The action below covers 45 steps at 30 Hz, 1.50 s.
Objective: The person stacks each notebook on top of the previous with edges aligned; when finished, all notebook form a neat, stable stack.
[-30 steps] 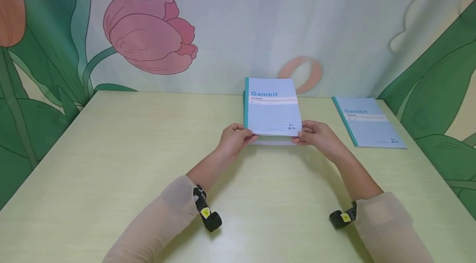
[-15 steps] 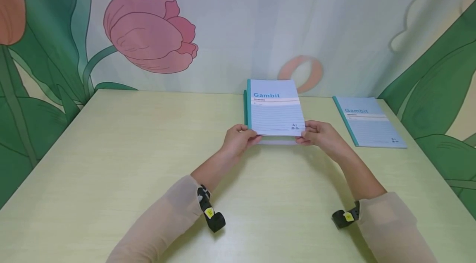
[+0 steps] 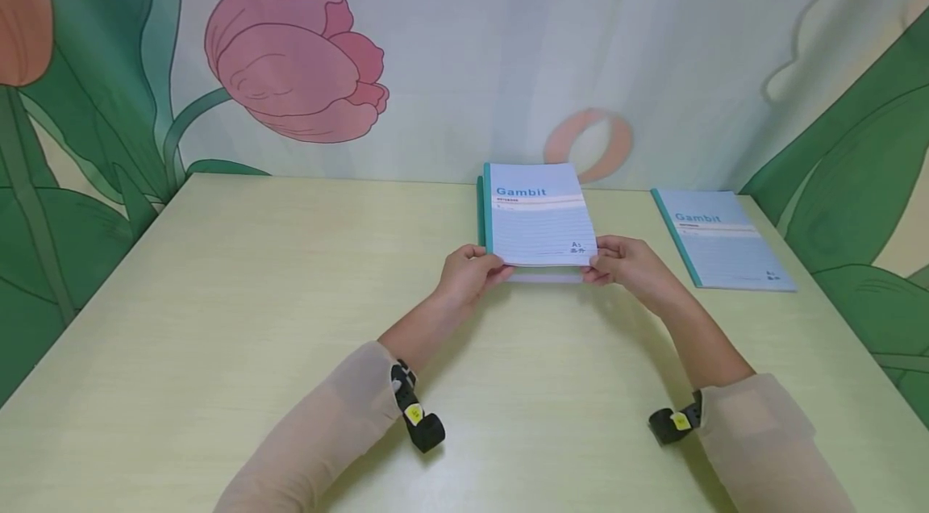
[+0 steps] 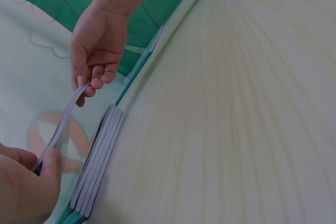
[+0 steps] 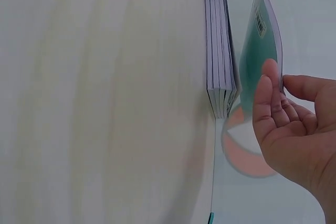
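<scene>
A Gambit notebook (image 3: 540, 214) with a pale blue cover and teal spine is held above a stack of notebooks (image 3: 544, 275). My left hand (image 3: 468, 275) pinches its near left corner, and my right hand (image 3: 620, 267) pinches the near right corner between thumb and fingers. Seen from the right wrist, the notebook's green back cover (image 5: 257, 45) carries a barcode label, and a gap shows between it and the stack (image 5: 216, 40). In the left wrist view the held notebook (image 4: 65, 119) bows slightly between both hands, over the layered edges of the stack (image 4: 100, 161).
Another Gambit notebook (image 3: 726, 239) lies flat at the far right of the pale wooden table (image 3: 218, 319). Behind the table's back edge hangs a curtain (image 3: 450, 53) printed with flowers and leaves.
The held notebook has shifted slightly right, and its far edge has come down toward the stack. Both hands keep their pinch on its near corners. The notebook at the right stays put.
</scene>
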### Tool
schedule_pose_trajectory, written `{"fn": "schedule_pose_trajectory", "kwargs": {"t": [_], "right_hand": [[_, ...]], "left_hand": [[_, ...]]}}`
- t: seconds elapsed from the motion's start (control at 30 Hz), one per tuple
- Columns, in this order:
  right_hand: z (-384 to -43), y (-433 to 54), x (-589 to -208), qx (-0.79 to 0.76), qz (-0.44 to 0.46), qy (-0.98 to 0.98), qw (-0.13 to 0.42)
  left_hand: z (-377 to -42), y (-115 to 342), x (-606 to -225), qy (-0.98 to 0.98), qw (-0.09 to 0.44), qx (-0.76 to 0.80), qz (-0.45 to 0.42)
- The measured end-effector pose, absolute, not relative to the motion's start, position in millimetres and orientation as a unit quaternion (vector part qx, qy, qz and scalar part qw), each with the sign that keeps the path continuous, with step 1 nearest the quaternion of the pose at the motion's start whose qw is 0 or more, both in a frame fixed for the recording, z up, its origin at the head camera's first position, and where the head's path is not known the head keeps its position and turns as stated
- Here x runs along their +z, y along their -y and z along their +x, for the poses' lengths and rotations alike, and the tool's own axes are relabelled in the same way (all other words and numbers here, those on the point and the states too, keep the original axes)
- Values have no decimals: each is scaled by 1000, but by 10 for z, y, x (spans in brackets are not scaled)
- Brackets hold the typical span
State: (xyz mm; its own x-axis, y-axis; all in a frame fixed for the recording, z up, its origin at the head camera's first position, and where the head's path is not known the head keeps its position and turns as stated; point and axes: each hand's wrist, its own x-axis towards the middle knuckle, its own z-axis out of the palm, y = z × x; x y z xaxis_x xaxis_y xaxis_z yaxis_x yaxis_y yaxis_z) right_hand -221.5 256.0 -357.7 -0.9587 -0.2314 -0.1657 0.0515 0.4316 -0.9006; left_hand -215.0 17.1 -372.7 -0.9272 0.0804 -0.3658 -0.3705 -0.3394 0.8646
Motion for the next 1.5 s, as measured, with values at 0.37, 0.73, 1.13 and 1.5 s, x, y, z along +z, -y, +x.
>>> {"fn": "schedule_pose_trajectory", "kwargs": {"t": [0.37, 0.73, 1.13, 1.5], "right_hand": [[-2247, -2531, -3575, -539, -65, -829, 132], [-2308, -2528, -3612, -544, -51, -826, 137], [-2332, -2518, -3594, -519, -22, -841, 149], [-2360, -2505, -3648, -485, -23, -860, 158]], "left_hand": [[-2188, -158, -3763, -549, 143, 811, -138], [-2205, -151, -3824, -545, 149, 814, -134], [-2219, -91, -3874, -562, 167, 803, -107], [-2281, -23, -3925, -590, 186, 779, -99]]}}
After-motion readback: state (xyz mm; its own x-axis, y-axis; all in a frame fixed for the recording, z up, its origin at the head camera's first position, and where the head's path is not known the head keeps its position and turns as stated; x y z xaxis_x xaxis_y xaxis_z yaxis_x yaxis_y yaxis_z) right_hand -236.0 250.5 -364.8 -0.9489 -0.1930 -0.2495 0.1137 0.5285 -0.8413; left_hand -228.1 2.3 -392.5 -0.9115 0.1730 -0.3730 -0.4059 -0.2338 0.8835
